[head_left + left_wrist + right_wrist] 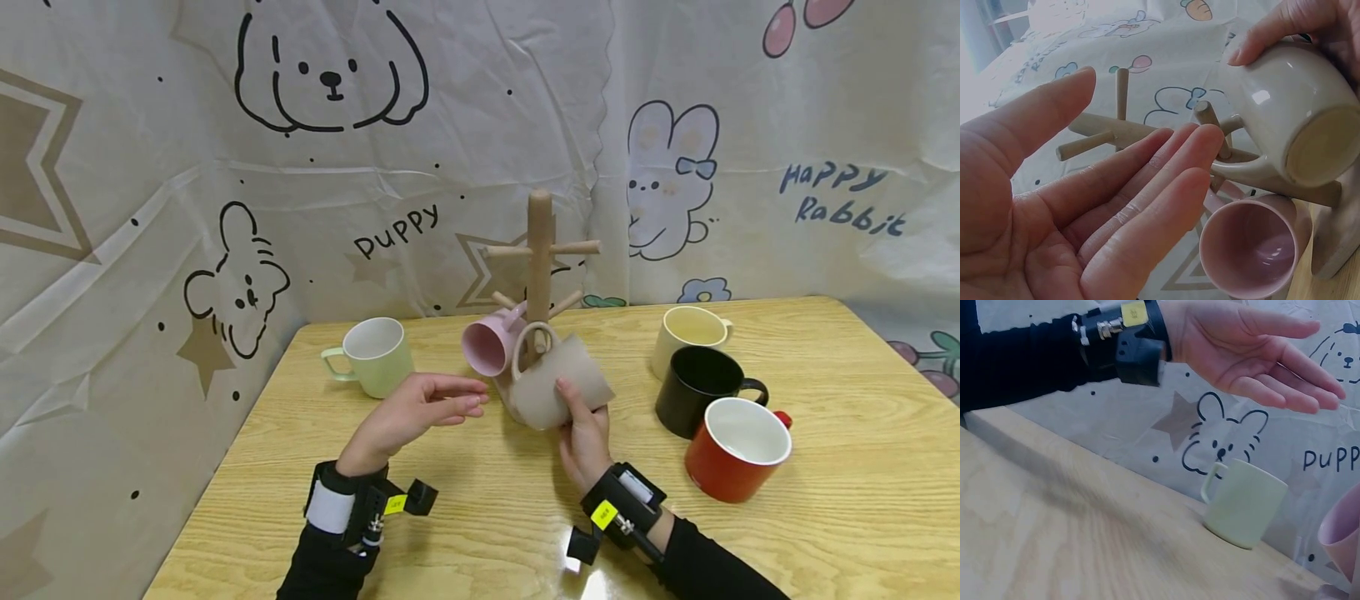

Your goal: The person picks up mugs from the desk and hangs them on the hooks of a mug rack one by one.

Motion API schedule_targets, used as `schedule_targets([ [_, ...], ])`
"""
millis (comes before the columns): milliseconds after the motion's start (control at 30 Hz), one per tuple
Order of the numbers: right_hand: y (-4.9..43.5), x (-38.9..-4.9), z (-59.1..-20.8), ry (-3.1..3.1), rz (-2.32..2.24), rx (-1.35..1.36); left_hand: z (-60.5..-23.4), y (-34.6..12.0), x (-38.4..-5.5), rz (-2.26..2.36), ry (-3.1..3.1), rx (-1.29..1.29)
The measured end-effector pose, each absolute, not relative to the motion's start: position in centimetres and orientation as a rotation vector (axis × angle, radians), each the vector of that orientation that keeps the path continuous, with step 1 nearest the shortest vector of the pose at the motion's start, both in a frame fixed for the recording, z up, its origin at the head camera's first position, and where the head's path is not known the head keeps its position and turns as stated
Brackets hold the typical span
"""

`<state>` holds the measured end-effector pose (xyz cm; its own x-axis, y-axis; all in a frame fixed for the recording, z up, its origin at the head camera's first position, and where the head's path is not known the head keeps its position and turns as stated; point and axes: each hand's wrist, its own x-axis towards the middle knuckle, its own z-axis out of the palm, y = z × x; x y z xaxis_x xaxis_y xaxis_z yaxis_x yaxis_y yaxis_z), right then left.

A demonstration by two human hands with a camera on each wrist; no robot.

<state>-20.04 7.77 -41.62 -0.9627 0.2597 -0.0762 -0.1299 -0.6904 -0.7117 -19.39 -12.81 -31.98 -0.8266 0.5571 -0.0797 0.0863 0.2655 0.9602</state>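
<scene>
My right hand (587, 442) grips a beige mug (558, 387) by its body, the thumb along its side. The mug is tilted, its handle up against the front of a wooden mug tree (539, 267); in the left wrist view a peg (1210, 125) appears at the handle (1241, 164), though whether it passes through I cannot tell. A pink mug (491, 343) hangs on the tree just left of it, mouth toward me. My left hand (416, 412) hovers left of the beige mug, fingers extended and holding nothing, palm visible in the left wrist view.
A pale green mug (378, 358) stands at the back left of the wooden table (465, 533). On the right a cream mug (682, 337), a black mug (697, 392) and a red mug (731, 454) stand close together. A printed cloth (480, 125) hangs behind the table.
</scene>
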Motion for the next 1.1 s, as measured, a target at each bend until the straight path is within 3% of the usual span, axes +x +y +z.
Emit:
schedule_targets([
  [1100, 7.3, -20.0, -43.0, -1.154, 2.821, -0.260, -32.1, -12.8, -19.5, 1.553, 2.155, 0.586],
])
